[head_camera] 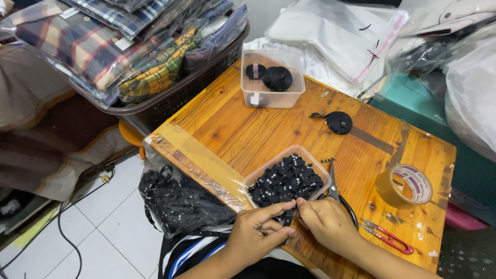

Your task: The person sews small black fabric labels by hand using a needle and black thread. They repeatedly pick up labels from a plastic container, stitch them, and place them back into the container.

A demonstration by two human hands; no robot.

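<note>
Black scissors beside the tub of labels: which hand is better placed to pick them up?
Probably the right hand: the black scissors lie right beside it, partly under it. The left hand sits farther away, pinching a small black label with the right.

The table (248,129) is varnished wood, orange and glossy, its near edge patched with shiny clear tape, and both tubs, the near one (306,153) full of matt black woven labels (287,182) and the far one (272,77), are cloudy, smooth plastic. The scissors (333,187) show dull metal blades, the thread snips (388,236) have red plastic handles, and the tape roll (405,186) gleams brown. Checked cloth shirts (103,41) lie in crinkly glossy bags inside a dark plastic basket (175,98).
</note>
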